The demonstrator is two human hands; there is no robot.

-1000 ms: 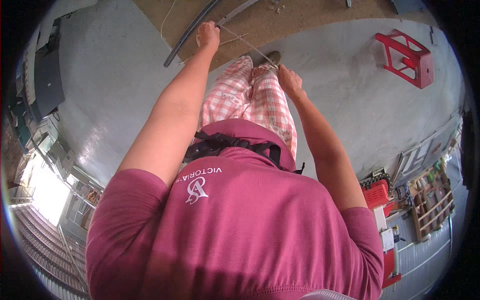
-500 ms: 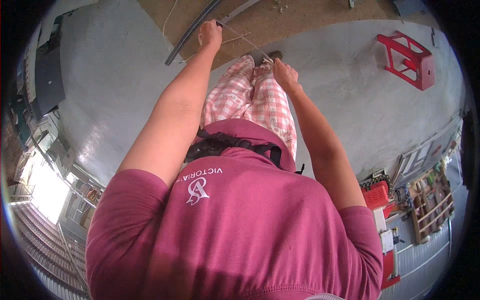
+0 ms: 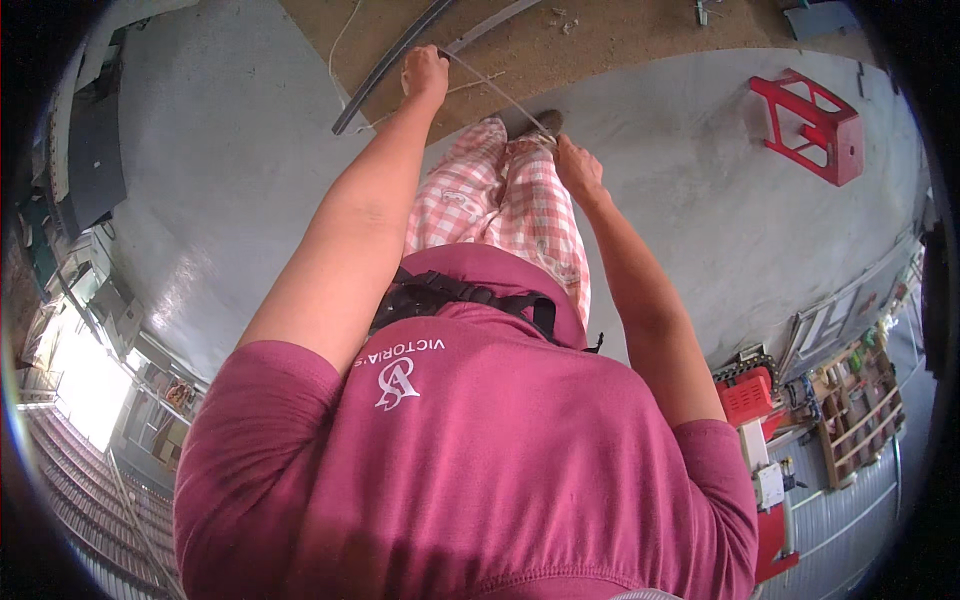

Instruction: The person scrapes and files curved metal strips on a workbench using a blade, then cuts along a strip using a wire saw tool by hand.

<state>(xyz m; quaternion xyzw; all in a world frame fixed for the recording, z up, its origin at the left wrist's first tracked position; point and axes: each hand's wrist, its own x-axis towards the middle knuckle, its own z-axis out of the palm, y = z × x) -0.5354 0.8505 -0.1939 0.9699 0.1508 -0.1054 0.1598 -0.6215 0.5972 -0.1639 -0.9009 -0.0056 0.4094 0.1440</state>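
At close range below the head camera: maroon shirt (image 3: pixel 480 420), then black strap (image 3: pixel 470 290) across the waist, then pink checked trousers (image 3: pixel 545 205). Beyond, to the right of the trousers: right hand (image 3: pixel 580 168), fingers curled in, closed on the near end of a thin pale strip (image 3: pixel 520 108). Exact finger placing too small to confirm. Slightly farther off, on the left: left hand (image 3: pixel 426 72), closed to a fist, apparently with hold of the far stretch of the strip; contact inside the fist hidden. Strip located in the gap between both hands, straight and slanting down toward the right hand, across the front of a dark shoe (image 3: pixel 545 122).

Handling, by judgement: light, thin, probably flexible, likely limp if slackened; not fragile in appearance, though possibly slippery if smooth. Material not verifiable. Best held by a firm pinch near each end, flat between thumb and forefinger, with even tension to limit twisting.

Farther out: brown sheet (image 3: pixel 620 45) on the floor; close beside the left hand, dark curved-looking bar (image 3: pixel 375 85) and grey bar (image 3: pixel 500 25), bend possibly due to the lens. Well apart on the right: red stool (image 3: pixel 848 145), apparently tipped over.
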